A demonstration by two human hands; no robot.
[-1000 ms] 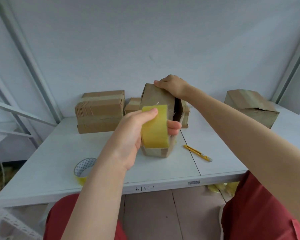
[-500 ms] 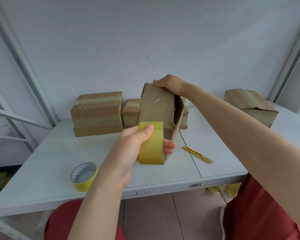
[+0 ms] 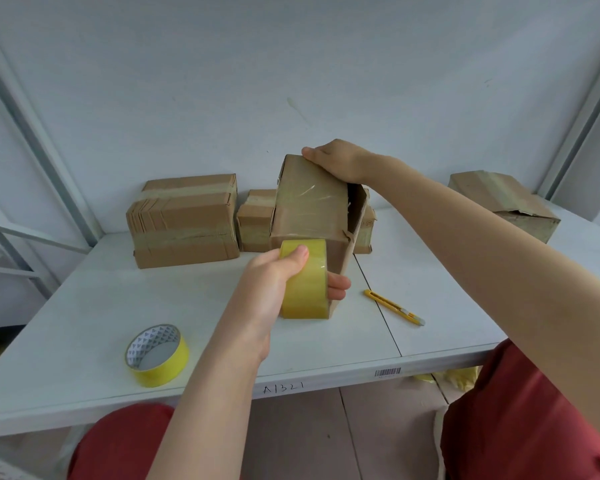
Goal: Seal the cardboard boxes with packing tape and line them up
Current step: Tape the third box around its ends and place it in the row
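A cardboard box (image 3: pixel 310 209) stands on end in the middle of the white table (image 3: pixel 84 306), tilted, with clear tape across its near face and a flap open on its right side. My right hand (image 3: pixel 336 160) rests on the box's top far edge, fingers over it. My left hand (image 3: pixel 274 282) grips a yellow tape roll (image 3: pixel 305 285) against the box's lower front. Taped boxes stand behind: a large one (image 3: pixel 184 220) at the left, a small one (image 3: pixel 257 220) beside it, and another (image 3: pixel 506 202) at the far right.
A second yellow tape roll (image 3: pixel 156 355) lies flat near the table's front left edge. A yellow utility knife (image 3: pixel 394 306) lies to the right of the upright box. Grey shelf posts rise at both sides, and a white wall stands close behind.
My left hand has drawn the tape roll down the box's near face from its upper part to its base. My right hand stays on the box's top.
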